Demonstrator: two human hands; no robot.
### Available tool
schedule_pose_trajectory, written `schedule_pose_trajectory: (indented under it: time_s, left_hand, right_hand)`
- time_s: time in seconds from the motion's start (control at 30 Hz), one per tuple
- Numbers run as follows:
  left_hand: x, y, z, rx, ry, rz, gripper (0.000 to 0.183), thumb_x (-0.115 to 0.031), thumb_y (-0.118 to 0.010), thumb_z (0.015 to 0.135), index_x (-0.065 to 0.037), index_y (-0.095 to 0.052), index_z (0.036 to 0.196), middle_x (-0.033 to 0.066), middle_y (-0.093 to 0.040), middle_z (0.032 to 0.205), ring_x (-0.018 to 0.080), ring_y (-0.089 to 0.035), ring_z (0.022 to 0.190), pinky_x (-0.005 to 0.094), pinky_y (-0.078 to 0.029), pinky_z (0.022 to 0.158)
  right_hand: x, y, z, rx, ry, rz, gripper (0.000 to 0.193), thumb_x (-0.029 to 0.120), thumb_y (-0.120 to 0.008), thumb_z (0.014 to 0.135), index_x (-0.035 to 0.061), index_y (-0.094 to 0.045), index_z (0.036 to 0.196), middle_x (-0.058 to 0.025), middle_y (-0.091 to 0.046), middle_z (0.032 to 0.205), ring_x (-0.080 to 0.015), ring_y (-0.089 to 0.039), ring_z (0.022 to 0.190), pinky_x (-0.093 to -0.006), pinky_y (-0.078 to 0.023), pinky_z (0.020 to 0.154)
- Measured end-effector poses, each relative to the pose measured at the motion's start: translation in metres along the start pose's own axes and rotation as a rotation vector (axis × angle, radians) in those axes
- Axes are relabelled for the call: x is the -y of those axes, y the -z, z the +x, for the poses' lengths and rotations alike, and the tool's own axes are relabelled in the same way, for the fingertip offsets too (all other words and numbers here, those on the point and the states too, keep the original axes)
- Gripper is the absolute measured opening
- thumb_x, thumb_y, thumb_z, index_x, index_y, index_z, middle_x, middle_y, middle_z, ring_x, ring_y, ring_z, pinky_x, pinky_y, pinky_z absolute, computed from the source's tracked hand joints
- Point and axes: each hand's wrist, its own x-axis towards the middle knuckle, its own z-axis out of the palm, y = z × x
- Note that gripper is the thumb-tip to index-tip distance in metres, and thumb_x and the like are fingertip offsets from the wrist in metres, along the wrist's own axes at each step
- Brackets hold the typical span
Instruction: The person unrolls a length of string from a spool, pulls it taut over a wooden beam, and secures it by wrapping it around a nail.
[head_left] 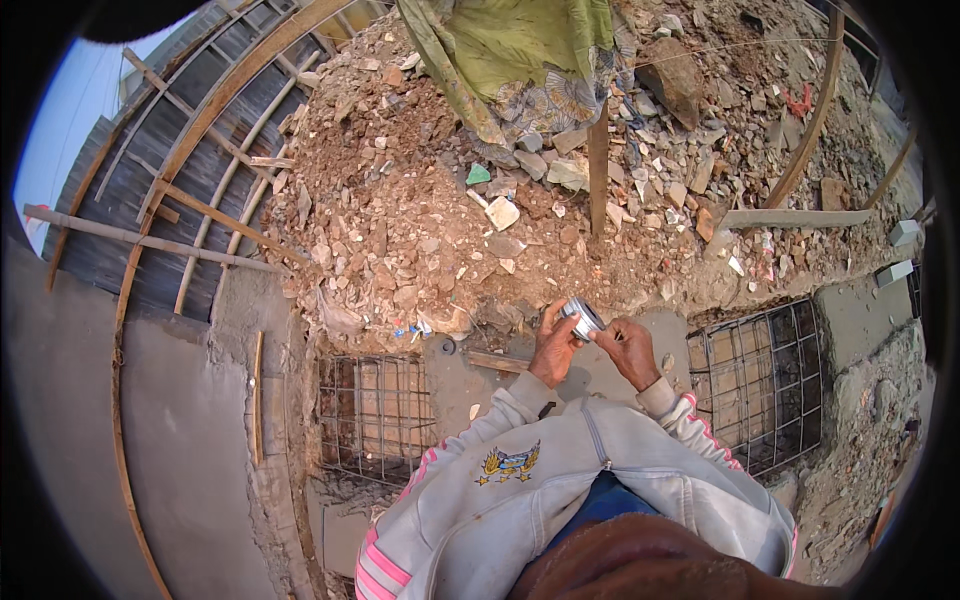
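Observation:
In front of my chest, both hands meet at a small silver-grey, rounded object [583,318] with a dark round part; its exact kind is too small to make out. The fingers of my left hand [554,348] are closed around its left side. My right hand [630,350] pinches its right edge with thumb and fingers. Beneath the hands lies grey concrete, with a short wooden strip [497,361] close to my left wrist. A small dark round thing [447,347] rests on the concrete farther left.
Rebar cages sit in openings to the left [375,415] and right [760,385] of me. Ahead rises a rubble heap [400,230], with a green cloth [510,60] and a wooden post [599,180]. Timber poles [150,235] lean against a dark wall at left.

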Motion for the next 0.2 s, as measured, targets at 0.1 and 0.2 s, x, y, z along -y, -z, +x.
schedule_pose_trajectory:
  time_s: [0.1,0.2]
  left_hand:
    - [0.000,0.007,0.002,0.023,0.033,-0.036,0.049,-0.019,-0.065,0.097,-0.019,-0.043,0.141,-0.0019,-0.061,0.116,0.0101,-0.059,0.097,0.0270,-0.044,0.068]
    - [-0.005,0.025,0.015,0.169,0.137,-0.021,0.051,-0.019,-0.066,0.096,-0.020,-0.043,0.141,-0.0020,-0.060,0.119,0.0102,-0.058,0.099,0.0270,-0.043,0.070]
  right_hand:
    - [0.008,0.002,0.009,0.000,-0.017,0.131,0.047,0.035,-0.086,0.076,0.0051,-0.062,0.103,-0.0059,-0.057,0.079,-0.0146,-0.055,0.059,-0.0330,-0.044,0.052]
    - [0.020,0.018,0.009,0.305,-0.245,0.413,0.087,0.039,-0.086,0.076,0.0115,-0.044,0.147,-0.0100,-0.061,0.096,-0.0190,-0.060,0.071,-0.0361,-0.054,0.061]
